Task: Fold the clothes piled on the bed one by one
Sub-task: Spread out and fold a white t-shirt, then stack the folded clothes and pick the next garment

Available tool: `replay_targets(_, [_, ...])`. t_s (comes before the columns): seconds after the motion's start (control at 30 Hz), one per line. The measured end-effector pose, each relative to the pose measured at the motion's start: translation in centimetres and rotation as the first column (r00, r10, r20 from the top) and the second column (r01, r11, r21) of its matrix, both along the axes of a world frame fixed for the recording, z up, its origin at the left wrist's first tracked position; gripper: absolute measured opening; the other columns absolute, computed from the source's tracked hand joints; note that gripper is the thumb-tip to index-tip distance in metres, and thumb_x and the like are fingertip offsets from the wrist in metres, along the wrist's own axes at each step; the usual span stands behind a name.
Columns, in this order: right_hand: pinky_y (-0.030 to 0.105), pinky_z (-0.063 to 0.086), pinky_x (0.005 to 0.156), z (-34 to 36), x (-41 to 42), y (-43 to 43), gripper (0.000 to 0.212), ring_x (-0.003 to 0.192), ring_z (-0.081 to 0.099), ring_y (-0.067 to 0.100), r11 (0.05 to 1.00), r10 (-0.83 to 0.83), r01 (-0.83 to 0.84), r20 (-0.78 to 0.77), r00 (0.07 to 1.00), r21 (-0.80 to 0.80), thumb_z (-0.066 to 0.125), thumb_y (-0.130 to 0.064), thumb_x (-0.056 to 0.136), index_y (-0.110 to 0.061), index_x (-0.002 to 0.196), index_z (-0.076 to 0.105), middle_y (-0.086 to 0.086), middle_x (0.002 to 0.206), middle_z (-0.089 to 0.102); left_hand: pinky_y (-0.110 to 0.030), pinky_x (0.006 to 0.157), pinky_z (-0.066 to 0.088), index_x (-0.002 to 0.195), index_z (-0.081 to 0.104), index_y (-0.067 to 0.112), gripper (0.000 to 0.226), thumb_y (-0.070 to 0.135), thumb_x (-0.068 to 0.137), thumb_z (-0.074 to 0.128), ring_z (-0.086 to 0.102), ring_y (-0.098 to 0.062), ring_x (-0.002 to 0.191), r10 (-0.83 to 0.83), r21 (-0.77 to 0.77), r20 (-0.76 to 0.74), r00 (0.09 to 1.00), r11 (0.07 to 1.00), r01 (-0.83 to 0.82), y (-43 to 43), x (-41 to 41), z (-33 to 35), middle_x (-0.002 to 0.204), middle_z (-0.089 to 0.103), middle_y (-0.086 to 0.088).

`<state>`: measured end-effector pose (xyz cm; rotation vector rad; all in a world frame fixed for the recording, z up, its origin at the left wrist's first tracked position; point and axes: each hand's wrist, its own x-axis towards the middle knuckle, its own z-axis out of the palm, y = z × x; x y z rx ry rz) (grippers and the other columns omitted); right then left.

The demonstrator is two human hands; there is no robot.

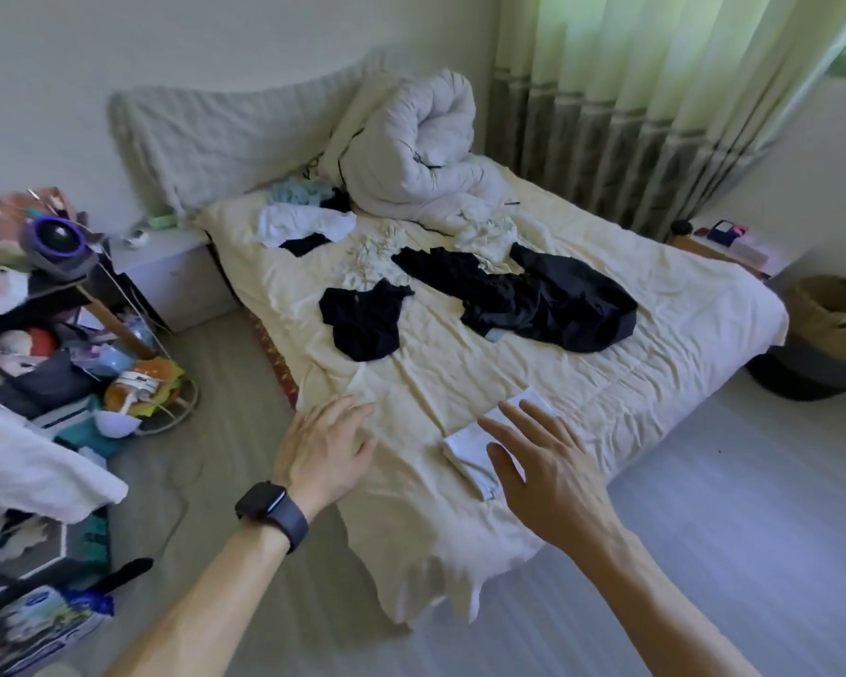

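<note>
Head cam looks down a cream-sheeted bed. One folded white piece is parked at about 6 o'clock, close to the near edge. My worry is that spot: reaching over it for the next item, a forearm could easily drag the fold open or nudge it off the mattress.

The unfolded stuff sits further up. There's a small black garment around 10 o'clock of the middle, a bigger black heap at 2 o'clock, and a white top at 11 near the rolled duvet. That big heap looks tangled, so one grab might bring up two pieces at once.

Hands now. The right hand is wide, fingers spread and straight, partly over the folded piece and holding nothing. I can't tell if it's pressing down or just above it. The left hand, smartwatch on its wrist, is flat and wide too, over bare sheet at 7 o'clock, holding nothing.
</note>
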<state>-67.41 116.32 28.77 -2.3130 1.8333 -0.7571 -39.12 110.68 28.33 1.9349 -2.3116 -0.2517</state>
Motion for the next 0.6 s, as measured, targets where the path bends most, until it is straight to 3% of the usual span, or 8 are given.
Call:
replay_targets(0.13, [0.050,0.042,0.112,4.8,6.2,-3.3,0.032,0.141,0.048,0.027,0.993,0.089,-0.088,0.013,0.996,-0.076,0.057,-0.030,0.103,-0.028,0.134,0.067,0.000,0.146,0.059,-0.049,0.119,0.022,0.146,0.046,0.037,0.048,0.048,0.099,0.048,0.031,-0.019,0.146,0.087,-0.109,-0.001,0.996,0.990,-0.086,-0.1,6.9,5.2,0.156,0.040,0.007])
replay_targets(0.33, [0.045,0.036,0.117,10.5,16.4,-8.8,0.037,0.146,0.041,0.023,0.974,0.136,-0.140,-0.039,0.990,-0.179,0.052,-0.036,0.105,-0.029,0.140,0.063,-0.002,0.150,0.055,-0.035,0.114,0.033,0.147,0.047,0.034,0.050,0.039,0.098,0.055,0.037,-0.020,0.143,0.161,-0.220,-0.113,0.980,0.958,-0.183,-2.3,18.2,12.1,0.157,0.039,0.003])
replay_targets(0.5, [0.043,0.046,0.106,12.9,25.8,-13.3,0.030,0.134,0.055,0.026,0.950,0.108,-0.113,-0.035,0.994,-0.293,0.065,-0.026,0.099,-0.024,0.128,0.071,-0.002,0.134,0.067,-0.034,0.115,0.033,0.151,0.038,0.039,0.052,0.047,0.100,0.047,0.034,-0.016,0.145,0.172,-0.308,-0.039,0.984,0.935,-0.175,-6.2,28.7,16.2,0.160,0.031,0.008])
replay_targets(0.6, [0.036,0.042,0.106,13.6,30.3,-15.9,0.029,0.130,0.058,0.025,0.947,0.064,-0.072,-0.034,0.997,-0.313,0.071,-0.024,0.096,-0.024,0.124,0.073,-0.002,0.131,0.069,-0.032,0.113,0.034,0.151,0.037,0.040,0.053,0.049,0.100,0.046,0.034,-0.016,0.145,0.170,-0.318,-0.065,0.983,0.930,-0.182,-8.8,33.7,17.3,0.161,0.031,0.010])
